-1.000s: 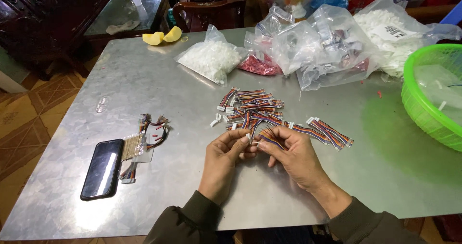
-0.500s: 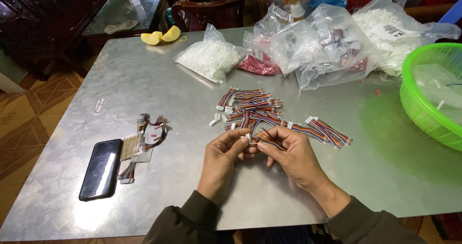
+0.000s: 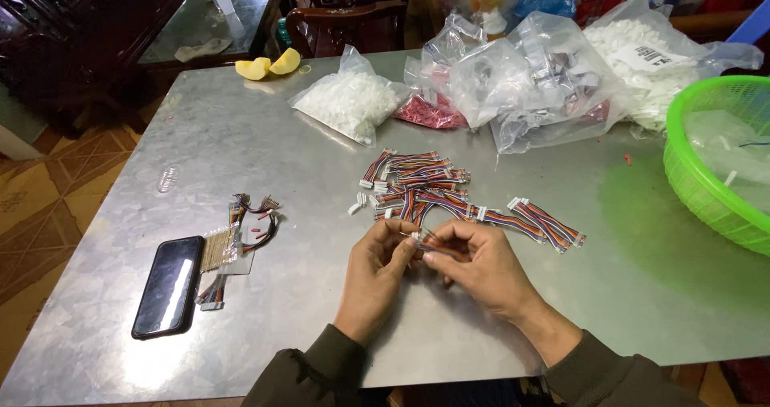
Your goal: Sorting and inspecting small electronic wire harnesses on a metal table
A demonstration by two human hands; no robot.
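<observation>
Both hands meet at the near-centre of the metal table (image 3: pixel 241 134): left hand (image 3: pixel 378 264) pinches the white connector end of a multicolour wire harness (image 3: pixel 431 244) w/ fingertips closed tight, right hand (image 3: pixel 480 264) closed on the wires just beside it. Pile of similar harnesses (image 3: pixel 421 184) lies just beyond the hands. Black phone (image 3: pixel 168 285) sits well to the left, green basket (image 3: pixel 722 154) at far right, clear plastic bags (image 3: pixel 529 78) at the back.
</observation>
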